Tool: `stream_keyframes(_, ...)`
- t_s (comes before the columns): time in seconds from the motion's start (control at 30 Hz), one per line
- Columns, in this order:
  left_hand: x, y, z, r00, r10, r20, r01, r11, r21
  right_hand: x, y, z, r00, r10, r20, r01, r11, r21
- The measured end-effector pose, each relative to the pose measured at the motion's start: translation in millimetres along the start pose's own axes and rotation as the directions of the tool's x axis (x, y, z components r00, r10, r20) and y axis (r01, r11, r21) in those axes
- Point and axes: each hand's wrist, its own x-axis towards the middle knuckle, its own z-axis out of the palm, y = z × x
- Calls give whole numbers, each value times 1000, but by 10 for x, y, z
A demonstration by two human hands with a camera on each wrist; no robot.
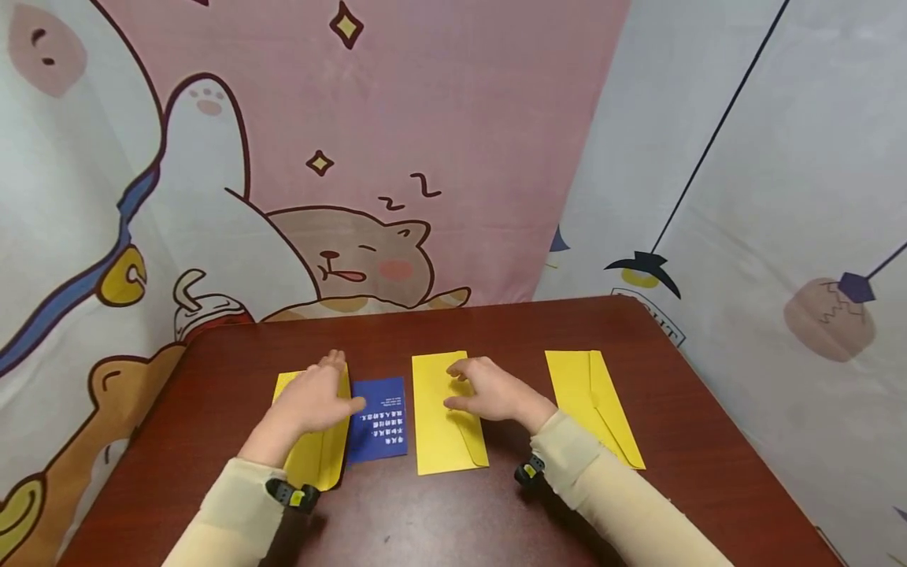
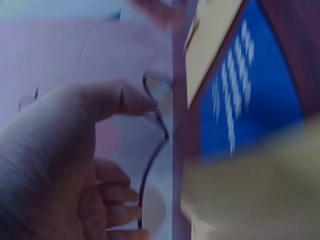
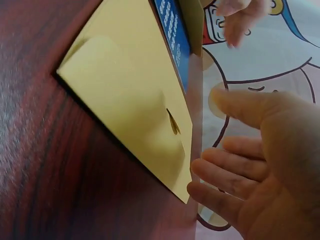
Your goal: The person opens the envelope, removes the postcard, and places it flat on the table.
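My left hand [image 1: 312, 400] is above the left yellow envelope [image 1: 326, 461], its thumb held out to the side and nothing gripped. That envelope's near edge looks raised off the table, and it is blurred in the left wrist view. Beside it lies a blue card [image 1: 379, 441] with white printed characters. My right hand [image 1: 492, 391] hovers over the middle yellow envelope [image 1: 434, 425], fingers loosely bent and holding nothing. In the right wrist view, this envelope [image 3: 120, 75] lies with its flap side up, and the fingers look close to one end of it.
A third yellow envelope [image 1: 574, 386] lies to the right on the dark red-brown table [image 1: 397, 520]. Behind the table hangs a cloth [image 1: 482, 142] printed with cartoon animals. A small black device is strapped to each wrist.
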Motion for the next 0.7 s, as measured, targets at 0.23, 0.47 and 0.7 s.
stream_keyframes(0.23,131,582,362,961,236,142,-241,970,18,35,-41,32,985,-23,170,43,992,-115)
stream_keyframes(0.47,316,689,609,933,291,214,-310,949,58,74,-75,82,967,-51,249,128,945,-301)
stream_keyframes(0.7,403,715,679,928,249,277,-288,951,111,85,-102,79,961,13,277,94,925,-369)
